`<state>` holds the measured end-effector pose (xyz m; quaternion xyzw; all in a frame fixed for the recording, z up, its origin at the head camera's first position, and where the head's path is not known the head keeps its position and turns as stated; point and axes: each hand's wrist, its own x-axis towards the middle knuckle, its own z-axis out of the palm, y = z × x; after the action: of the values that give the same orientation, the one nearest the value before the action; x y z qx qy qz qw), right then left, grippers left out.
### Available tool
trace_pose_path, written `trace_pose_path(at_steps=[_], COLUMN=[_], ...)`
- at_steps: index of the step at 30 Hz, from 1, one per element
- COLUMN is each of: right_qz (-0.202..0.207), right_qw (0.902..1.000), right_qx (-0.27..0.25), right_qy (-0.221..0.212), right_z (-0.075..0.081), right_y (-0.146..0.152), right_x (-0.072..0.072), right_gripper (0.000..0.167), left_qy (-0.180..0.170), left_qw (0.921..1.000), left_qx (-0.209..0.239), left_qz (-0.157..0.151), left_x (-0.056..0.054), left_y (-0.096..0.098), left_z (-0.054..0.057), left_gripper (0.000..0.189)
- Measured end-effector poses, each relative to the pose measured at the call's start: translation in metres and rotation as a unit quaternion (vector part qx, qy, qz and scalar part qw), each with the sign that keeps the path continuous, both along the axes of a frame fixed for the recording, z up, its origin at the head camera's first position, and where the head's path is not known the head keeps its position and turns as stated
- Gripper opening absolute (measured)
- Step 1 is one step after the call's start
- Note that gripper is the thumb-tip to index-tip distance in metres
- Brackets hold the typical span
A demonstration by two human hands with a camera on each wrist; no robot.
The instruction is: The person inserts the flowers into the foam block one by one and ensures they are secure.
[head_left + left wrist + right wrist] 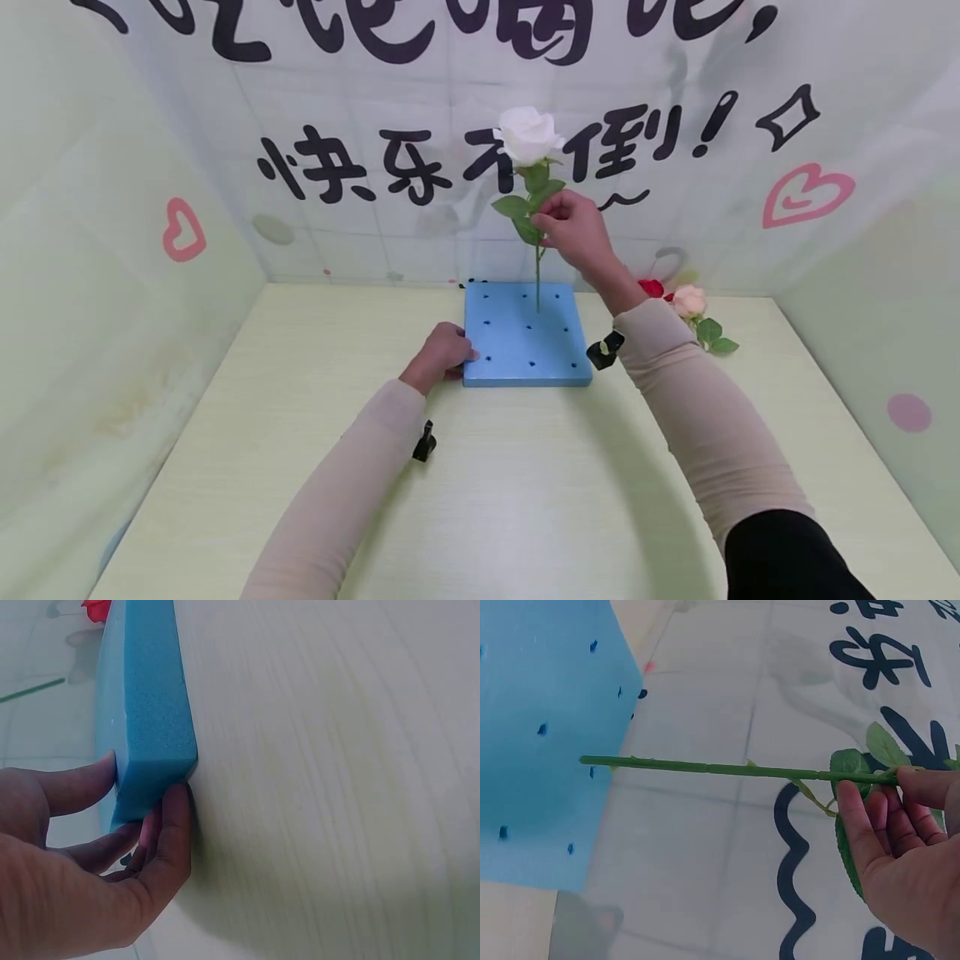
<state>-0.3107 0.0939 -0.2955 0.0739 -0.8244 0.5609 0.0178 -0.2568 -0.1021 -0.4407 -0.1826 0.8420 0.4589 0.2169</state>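
A blue foam block [551, 346] with several small dark holes in its top lies on the table. My left hand [444, 350] grips its left edge. In the left wrist view the thumb [84, 784] is on the block's top face, and the other fingers are at its side and lower edge. Over the block, my right hand [576, 229] pinches a white artificial rose [528, 136] by its green stem [705, 768], just by the leaves. The flower stands upright. Its bare lower stem tip points toward the block and appears to hang apart from it.
A red rose [651, 287] and a pale pink rose [688, 301] lie on the table [480, 500] behind my right forearm. A printed cloth backdrop [420, 242] rises right behind the block, with side cloths at left and right.
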Motion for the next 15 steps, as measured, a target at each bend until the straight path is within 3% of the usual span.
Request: trace_pose_path(at_steps=[15], right_qz=[-0.005], right_qw=[0.9997], right_qx=[-0.026], right_qy=[0.004], right_z=[-0.016], right_y=[-0.044], right_x=[-0.017], right_gripper=[0.015], left_qy=[0.005], left_qw=[1.0000], left_qx=[0.000], left_qz=[0.000], left_x=[-0.001], left_y=[0.000], left_z=[-0.002], left_gripper=[0.052])
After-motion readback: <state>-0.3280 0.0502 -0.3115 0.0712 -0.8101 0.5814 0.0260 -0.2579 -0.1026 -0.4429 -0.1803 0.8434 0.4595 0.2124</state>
